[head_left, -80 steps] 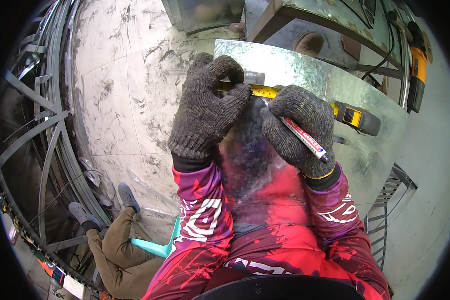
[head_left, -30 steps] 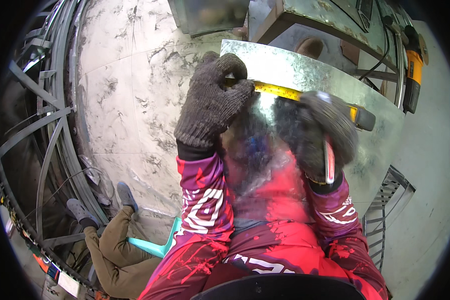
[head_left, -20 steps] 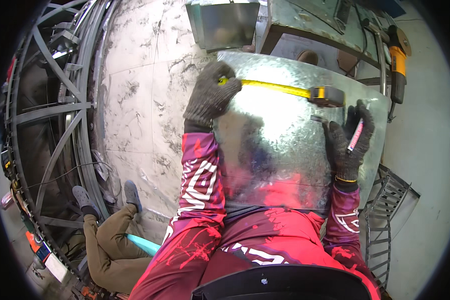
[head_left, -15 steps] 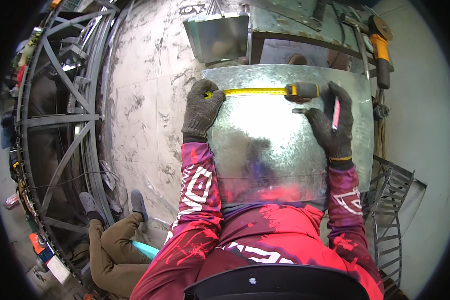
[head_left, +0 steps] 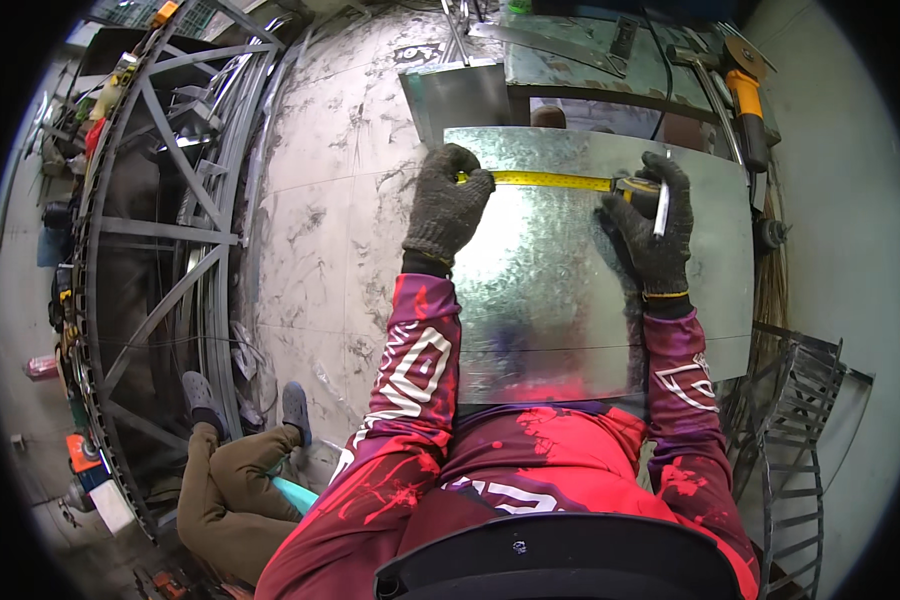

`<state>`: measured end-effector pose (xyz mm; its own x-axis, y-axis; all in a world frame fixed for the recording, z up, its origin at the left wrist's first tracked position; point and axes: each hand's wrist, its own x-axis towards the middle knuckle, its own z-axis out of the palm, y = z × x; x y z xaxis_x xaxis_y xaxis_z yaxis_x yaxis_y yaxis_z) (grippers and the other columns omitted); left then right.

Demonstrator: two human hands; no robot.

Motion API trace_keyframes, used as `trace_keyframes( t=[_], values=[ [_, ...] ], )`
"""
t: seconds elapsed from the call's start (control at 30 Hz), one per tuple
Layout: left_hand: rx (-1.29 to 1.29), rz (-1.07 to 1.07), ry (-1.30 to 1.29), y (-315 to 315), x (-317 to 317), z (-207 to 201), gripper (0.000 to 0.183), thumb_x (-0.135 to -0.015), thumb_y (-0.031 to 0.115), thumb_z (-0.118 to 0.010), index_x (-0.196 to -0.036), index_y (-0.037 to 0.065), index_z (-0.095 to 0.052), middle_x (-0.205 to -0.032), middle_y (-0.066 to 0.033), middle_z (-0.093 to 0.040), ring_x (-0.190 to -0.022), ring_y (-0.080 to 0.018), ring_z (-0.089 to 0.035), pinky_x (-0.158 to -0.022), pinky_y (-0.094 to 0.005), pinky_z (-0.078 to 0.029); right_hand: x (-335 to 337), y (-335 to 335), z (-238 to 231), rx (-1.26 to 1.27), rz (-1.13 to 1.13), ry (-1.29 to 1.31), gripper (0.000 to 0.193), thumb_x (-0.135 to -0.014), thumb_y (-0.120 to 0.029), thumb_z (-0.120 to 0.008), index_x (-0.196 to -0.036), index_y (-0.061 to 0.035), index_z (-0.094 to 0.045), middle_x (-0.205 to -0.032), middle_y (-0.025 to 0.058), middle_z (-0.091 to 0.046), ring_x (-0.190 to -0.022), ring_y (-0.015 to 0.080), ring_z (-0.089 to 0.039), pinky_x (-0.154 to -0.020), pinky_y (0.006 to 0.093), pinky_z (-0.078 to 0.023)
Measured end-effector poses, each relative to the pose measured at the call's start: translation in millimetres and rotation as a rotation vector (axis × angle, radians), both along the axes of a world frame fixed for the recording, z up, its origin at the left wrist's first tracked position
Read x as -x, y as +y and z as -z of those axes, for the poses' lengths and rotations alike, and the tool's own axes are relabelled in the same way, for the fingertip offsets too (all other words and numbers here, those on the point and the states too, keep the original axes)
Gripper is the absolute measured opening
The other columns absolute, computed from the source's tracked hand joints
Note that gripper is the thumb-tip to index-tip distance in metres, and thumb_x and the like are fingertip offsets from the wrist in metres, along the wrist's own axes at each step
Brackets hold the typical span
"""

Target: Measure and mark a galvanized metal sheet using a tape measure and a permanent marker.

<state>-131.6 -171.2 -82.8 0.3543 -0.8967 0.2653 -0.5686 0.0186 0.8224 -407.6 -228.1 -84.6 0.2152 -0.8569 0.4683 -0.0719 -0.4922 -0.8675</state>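
Note:
A yellow tape measure blade [head_left: 555, 180] is stretched across the upper part of a shiny metal sheet [head_left: 540, 300] in front of me. My left hand [head_left: 448, 200], in a dark grey knitted glove, is closed on the blade's end at the sheet's left edge. At the other end, the thumb and fingers of my gloved right hand [head_left: 655, 225] close around the black and yellow tape measure case [head_left: 637, 192], partly covering it. A slim white stick-like thing [head_left: 662, 208] is also held in the right hand; its kind is unclear.
Beyond the sheet stands a metal-topped bench [head_left: 570, 65] with an orange angle grinder [head_left: 746, 100] and a hammer [head_left: 692, 60] at its right. A steel rack [head_left: 165, 232] runs along the left. Another person's legs [head_left: 235, 480] show lower left. A ladder-like metal frame [head_left: 795, 430] leans at right.
My right hand has closed around the tape measure case, which earlier lay on the sheet beside it. The left hand still holds the blade's end. The whole view has shifted slightly.

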Motion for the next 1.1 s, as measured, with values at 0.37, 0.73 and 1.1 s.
trace_keyframes(
  t=[0.37, 0.73, 1.1],
  values=[
    [-0.261, 0.266, 0.417, 36.9, -12.6, -9.9, 0.017, -0.096, 0.010, -0.063, -0.110, 0.002, -0.066, -0.089, -0.0026, -0.063, -0.075, -0.0087, -0.058, -0.066, -0.0247, -0.048, 31.5, 5.6, -6.6, -0.154, 0.098, 0.133, 0.055, -0.082, -0.004, -0.085, -0.129, -0.0033, -0.055, -0.118, 0.0128, -0.062, -0.100, 0.0215, -0.069, -0.084, 0.0345, -0.061],
    [-0.185, 0.147, 0.747, 60.2, -4.7, -9.7, 0.023, -0.098, 0.009, -0.061, -0.120, 0.003, -0.062, -0.101, -0.0041, -0.064, -0.085, -0.0120, -0.060, -0.074, -0.0272, -0.051, 28.5, 27.8, -15.2, -0.136, 0.171, 0.271, 0.059, -0.079, -0.007, -0.089, -0.128, -0.0034, -0.056, -0.115, 0.0125, -0.064, -0.101, 0.0222, -0.069, -0.088, 0.0358, -0.058],
    [-0.225, 0.144, 0.608, 62.5, -2.0, -2.6, 0.010, -0.094, 0.007, -0.063, -0.104, 0.007, -0.059, -0.089, -0.0008, -0.060, -0.070, -0.0061, -0.054, -0.056, -0.0224, -0.044, 32.3, 33.5, -25.7, -0.301, 0.152, 0.293, 0.055, -0.081, -0.008, -0.088, -0.126, -0.0017, -0.057, -0.109, 0.0112, -0.065, -0.098, 0.0203, -0.068, -0.085, 0.0337, -0.059]
  ],
)
